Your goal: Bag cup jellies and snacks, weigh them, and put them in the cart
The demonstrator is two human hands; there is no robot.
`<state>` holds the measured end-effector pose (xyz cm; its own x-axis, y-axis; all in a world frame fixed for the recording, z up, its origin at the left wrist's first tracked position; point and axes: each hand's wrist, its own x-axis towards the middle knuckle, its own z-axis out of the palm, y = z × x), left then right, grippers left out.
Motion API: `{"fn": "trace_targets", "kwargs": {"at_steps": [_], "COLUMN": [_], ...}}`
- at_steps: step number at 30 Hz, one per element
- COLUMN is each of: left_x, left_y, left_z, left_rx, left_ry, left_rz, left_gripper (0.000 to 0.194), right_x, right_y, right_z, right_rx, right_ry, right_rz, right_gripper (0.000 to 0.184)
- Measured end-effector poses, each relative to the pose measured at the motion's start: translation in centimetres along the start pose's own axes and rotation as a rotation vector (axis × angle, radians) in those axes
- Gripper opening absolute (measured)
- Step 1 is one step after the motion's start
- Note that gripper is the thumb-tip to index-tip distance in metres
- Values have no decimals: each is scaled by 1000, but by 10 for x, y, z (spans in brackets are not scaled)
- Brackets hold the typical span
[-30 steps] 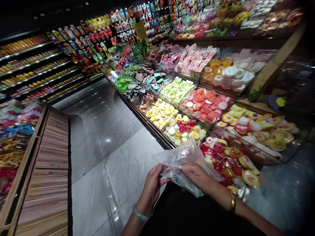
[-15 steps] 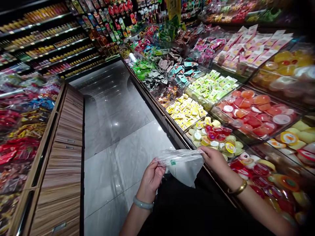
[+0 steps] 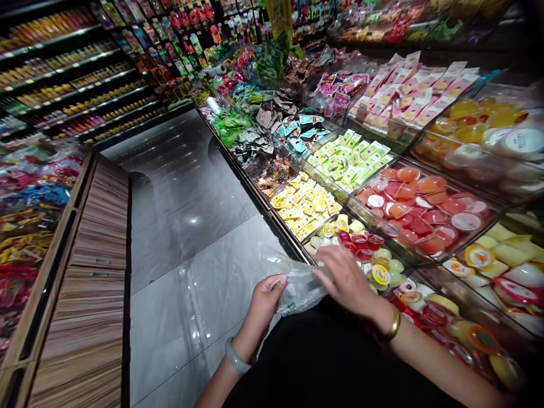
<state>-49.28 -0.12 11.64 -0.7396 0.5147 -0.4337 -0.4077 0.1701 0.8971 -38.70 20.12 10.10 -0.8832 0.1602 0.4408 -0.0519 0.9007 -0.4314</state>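
A clear plastic bag (image 3: 300, 292) with a small green print hangs in front of my black clothing. My left hand (image 3: 262, 303) is closed, its thumb and fingers pinching the bag's near left edge. At the bag's right side is my right hand (image 3: 352, 282), palm down with fingers apart; its thumb and fingertips overlap the bag's edge, and a firm grip does not show. Just beyond that hand lies a bin of red and pale jelly cups (image 3: 361, 246). Small yellow packets (image 3: 304, 204) fill the bin further along.
Bins of green packets (image 3: 347, 158), orange-red jelly cups (image 3: 425, 201) and pink packets (image 3: 419, 93) spread across the right display. A wooden cabinet (image 3: 91, 283) with wrapped goods on top runs along the left. Grey tiled floor (image 3: 187, 226) lies between, and stocked shelves (image 3: 72, 85) stand at the back.
My right hand has moved left toward my left hand, and its fingers have spread from their pinch. The bag, stretched between both hands before, is now bunched and partly folded. The view has shifted slightly right.
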Motion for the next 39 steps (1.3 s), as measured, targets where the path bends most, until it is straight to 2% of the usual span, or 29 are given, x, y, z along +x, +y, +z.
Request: {"fn": "trace_targets", "kwargs": {"at_steps": [2, 3, 5, 7, 9, 11, 13, 15, 17, 18, 20, 22, 26, 28, 31, 35, 39], "left_x": [11, 17, 28, 40, 53, 65, 76, 84, 91, 94, 98, 103, 112, 117, 124, 134, 144], "left_y": [7, 11, 18, 25, 31, 33, 34, 35, 37, 39, 43, 48, 55, 59, 65, 72, 67], "left_z": [15, 22, 33, 39, 40, 39, 39, 40, 42, 43, 46, 48, 53, 56, 63, 78, 94], "left_rx": [-150, -233, -384, -525, -636, -692, -706, -749, -804, -830, -860, -876, -902, -903, -896, -887, -841], "left_ry": [-3, -5, 43, 140, 203, 204, 182, 140, 81, 48, -16, -77, -149, -160, -186, -239, -224], "left_rz": [-48, -75, -131, -215, -312, -390, -417, -425, -416, -410, -390, -364, -341, -358, -365, -375, -417], "left_gripper": [35, 35, 30, 22, 20, 23, 24, 24, 23, 23, 22, 25, 31, 32, 30, 28, 28], "right_x": [1, 0, -4, -10, -17, -22, -21, -15, -5, 1, 12, 21, 24, 21, 14, 4, 2], "right_y": [-9, -11, -5, 10, 32, 57, 83, 108, 130, 139, 153, 161, 167, 170, 179, 192, 190], "right_z": [3, 7, 14, 17, 12, 1, -11, -17, -15, -11, 1, 15, 31, 31, 28, 18, -12], "right_rx": [60, 68, 46, 60, 161, 267, 224, -25, -315, -418, -522, -558, -557, -508, -398, -164, -39], "right_ry": [-37, -73, -142, -208, -278, -257, -137, -53, -124, -197, -344, -442, -501, -462, -324, -82, 253], "right_rz": [-244, -294, -276, -253, -289, -291, -140, 166, 457, 550, 629, 644, 687, 737, 810, 866, 910], "right_gripper": [21, 20, 18, 18, 25, 29, 31, 31, 34, 37, 41, 38, 29, 29, 32, 36, 43]}}
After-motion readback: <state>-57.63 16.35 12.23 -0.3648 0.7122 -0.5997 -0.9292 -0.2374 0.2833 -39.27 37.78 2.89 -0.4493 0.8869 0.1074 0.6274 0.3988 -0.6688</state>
